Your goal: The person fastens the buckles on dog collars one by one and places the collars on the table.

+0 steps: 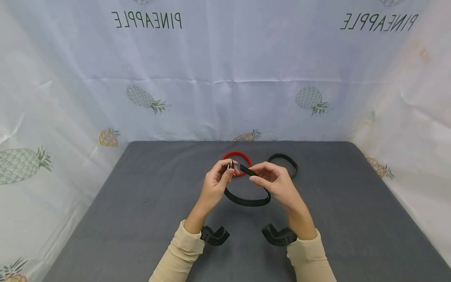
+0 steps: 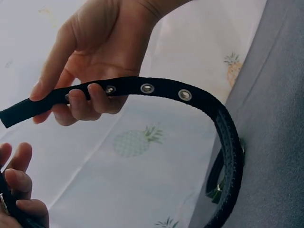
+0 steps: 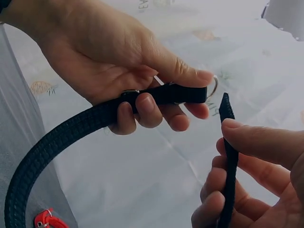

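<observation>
A black collar (image 1: 248,202) hangs in a loop between my two hands, its ends apart. My left hand (image 1: 212,184) pinches the end with the silver metal buckle (image 1: 231,164), thumb on top and fingers beneath. Opposite, my right hand (image 1: 280,184) pinches the free strap end (image 1: 248,170) between thumb and fingers, its tip pointing at the buckle. In the left wrist view, metal-ringed eyelets (image 2: 147,89) run along this strap. The right wrist view shows the strap tip (image 3: 226,102) just short of the buckle's ring (image 3: 215,85).
Behind my hands a red collar (image 1: 248,158) lies on the grey table (image 1: 141,219). Another dark collar (image 1: 295,168) lies beyond my right hand. A pale curtain (image 1: 218,109) with pineapple prints hangs at the back and sides.
</observation>
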Tool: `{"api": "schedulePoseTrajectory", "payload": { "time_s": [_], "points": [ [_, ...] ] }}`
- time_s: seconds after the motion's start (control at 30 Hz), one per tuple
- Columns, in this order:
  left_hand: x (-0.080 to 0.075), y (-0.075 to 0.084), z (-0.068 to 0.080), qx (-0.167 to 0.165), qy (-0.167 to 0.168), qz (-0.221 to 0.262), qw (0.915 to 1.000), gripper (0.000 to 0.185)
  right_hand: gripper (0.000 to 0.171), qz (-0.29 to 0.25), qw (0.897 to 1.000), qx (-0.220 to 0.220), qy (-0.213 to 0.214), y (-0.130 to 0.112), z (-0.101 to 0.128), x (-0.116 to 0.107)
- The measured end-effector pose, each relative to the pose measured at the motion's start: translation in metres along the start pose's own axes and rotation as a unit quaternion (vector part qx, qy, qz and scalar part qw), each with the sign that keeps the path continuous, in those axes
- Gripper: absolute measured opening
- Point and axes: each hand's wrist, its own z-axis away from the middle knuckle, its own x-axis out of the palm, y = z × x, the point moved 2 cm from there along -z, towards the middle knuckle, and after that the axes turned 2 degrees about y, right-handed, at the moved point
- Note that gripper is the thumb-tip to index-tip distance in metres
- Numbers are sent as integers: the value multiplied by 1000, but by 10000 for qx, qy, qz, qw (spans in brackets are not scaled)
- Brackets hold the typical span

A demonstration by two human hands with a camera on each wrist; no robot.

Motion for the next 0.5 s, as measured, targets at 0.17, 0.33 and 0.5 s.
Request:
{"api": "schedulePoseTrajectory", "payload": {
  "time_s": [0.17,0.33,0.5],
  "points": [
    [1,4,-1,40,-156,-126,9998,33,29,9,10000,53,12,-4,1,0],
    [2,4,1,-101,-255,-250,9993,34,27,147,9999,-5,-35,-6,1,-1],
    [3,5,2,-102,-358,-523,9979,32,25,283,9996,-96,3,-6,2,-1]
  ]
}}
